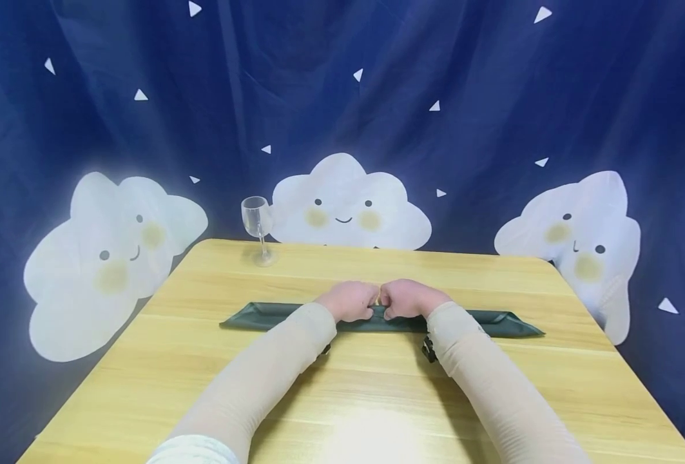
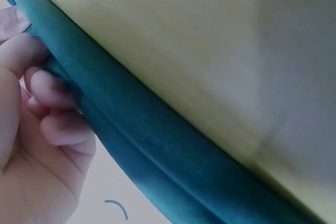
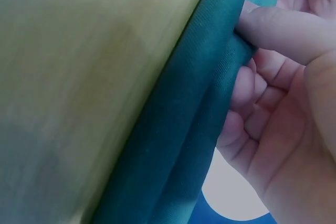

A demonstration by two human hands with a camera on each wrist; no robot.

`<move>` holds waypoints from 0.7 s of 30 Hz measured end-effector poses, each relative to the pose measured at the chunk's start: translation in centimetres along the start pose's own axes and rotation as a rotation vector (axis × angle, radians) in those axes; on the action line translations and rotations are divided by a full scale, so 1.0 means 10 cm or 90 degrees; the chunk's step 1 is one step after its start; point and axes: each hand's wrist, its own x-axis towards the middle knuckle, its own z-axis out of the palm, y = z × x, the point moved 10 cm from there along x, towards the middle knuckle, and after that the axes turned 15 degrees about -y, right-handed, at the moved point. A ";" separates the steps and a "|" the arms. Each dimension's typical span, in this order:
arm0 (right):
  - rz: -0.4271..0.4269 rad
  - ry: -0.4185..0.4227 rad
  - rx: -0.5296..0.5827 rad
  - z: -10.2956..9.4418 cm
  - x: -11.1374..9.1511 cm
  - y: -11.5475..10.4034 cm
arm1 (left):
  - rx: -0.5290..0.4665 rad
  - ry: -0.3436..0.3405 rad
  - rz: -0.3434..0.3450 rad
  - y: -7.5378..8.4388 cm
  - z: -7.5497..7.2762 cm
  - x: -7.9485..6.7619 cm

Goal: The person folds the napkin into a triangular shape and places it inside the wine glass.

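A dark green cloth napkin, folded into a long narrow strip with slanted ends, lies crosswise on the wooden table. My left hand and right hand meet at its middle, knuckles nearly together. In the left wrist view, thumb and forefinger pinch the far edge of the green cloth, the other fingers curled beneath. The right wrist view shows the right thumb pressed onto the folded cloth, with curled fingers behind it. Layered folds run along the strip.
A clear stemmed wine glass stands upright near the table's back left edge. The light wooden table reaches toward me on both sides of the arms. Behind it hangs a dark blue curtain with smiling clouds and white triangles.
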 end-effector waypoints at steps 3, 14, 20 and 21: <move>0.007 -0.006 0.001 0.02 -0.01 -0.01 | 0.002 -0.015 0.003 0.02 0.02 -0.01; -0.013 -0.046 0.025 0.04 -0.08 -0.04 | -0.067 -0.070 0.027 0.02 0.10 -0.04; -0.024 -0.037 0.035 0.01 -0.08 -0.03 | -0.198 -0.074 0.008 -0.06 0.09 -0.06; -0.028 -0.033 0.032 0.01 -0.08 -0.03 | -0.198 -0.071 0.005 -0.06 0.08 -0.05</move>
